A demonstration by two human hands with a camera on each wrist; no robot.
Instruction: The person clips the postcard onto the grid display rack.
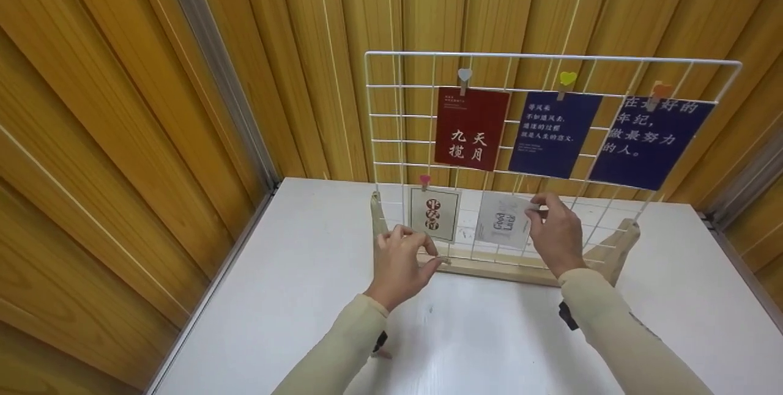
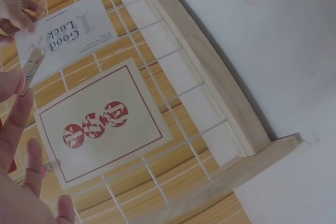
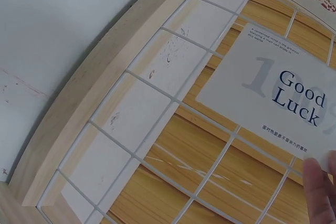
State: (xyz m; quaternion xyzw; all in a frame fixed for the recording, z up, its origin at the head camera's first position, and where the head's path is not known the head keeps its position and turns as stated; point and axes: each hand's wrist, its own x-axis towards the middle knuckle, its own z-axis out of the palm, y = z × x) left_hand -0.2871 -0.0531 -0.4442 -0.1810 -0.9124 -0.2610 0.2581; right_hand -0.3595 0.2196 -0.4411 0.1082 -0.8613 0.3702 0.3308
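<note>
My right hand point(image 1: 558, 233) pinches the edge of a white "Good Luck" card point(image 1: 503, 219) and holds it against the lower part of a white wire grid point(image 1: 391, 139). Between thumb and forefinger of my left hand point(image 1: 404, 263) is a small wooden clothespin point(image 2: 32, 71), seen clearly in the left wrist view. Just beyond that hand, a cream card with red round characters point(image 1: 433, 214) hangs from a clip with a pink heart point(image 1: 425, 180). Only fingertips of the right hand show in the right wrist view, at the card's edge.
Along the grid's upper part hang a red card point(image 1: 471, 129) and two blue cards point(image 1: 553, 135), each on a heart-topped clip. A wooden stand point(image 1: 501, 273) carries the grid on the white table point(image 1: 293, 273). Wood-patterned panels point(image 1: 306, 65) rise behind and at the left.
</note>
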